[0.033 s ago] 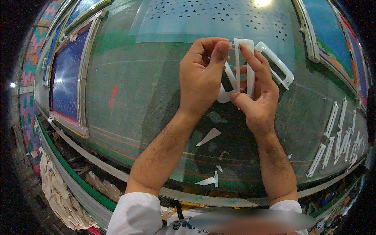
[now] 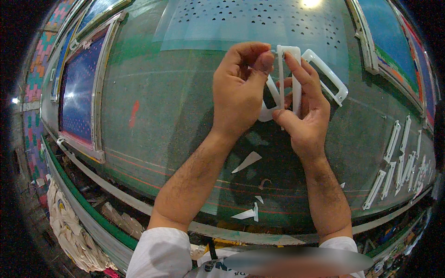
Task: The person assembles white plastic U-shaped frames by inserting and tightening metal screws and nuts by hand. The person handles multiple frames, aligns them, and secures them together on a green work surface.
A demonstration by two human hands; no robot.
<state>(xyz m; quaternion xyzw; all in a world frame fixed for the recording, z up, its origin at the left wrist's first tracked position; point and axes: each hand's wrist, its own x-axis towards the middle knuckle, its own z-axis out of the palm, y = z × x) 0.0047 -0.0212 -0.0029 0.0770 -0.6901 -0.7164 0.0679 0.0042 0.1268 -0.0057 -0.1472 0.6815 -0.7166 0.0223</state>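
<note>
My right hand (image 2: 308,109) is closed around a narrow white plastic frame (image 2: 296,69), held upright with its thin edge toward me. The thumb presses low on that edge and a fingertip rests near its top. My left hand (image 2: 241,83) is beside the frame's upper left corner, thumb and forefinger pinched together. Something small may sit between those fingertips, too small to make out. Behind my hands lies a second white frame (image 2: 269,113), partly hidden. A third white frame (image 2: 327,78) lies tilted just right of my right hand.
Several slim white plastic pieces (image 2: 391,176) lie at the table's right. White scraps (image 2: 248,162) lie between my forearms on the green tabletop (image 2: 162,102). A translucent dotted sheet (image 2: 241,23) covers the far side. Framed screens stand left (image 2: 81,88) and right (image 2: 394,41).
My left thumb has bent slightly and drawn down from the frame's corner. The right hand and the frame stay where they were.
</note>
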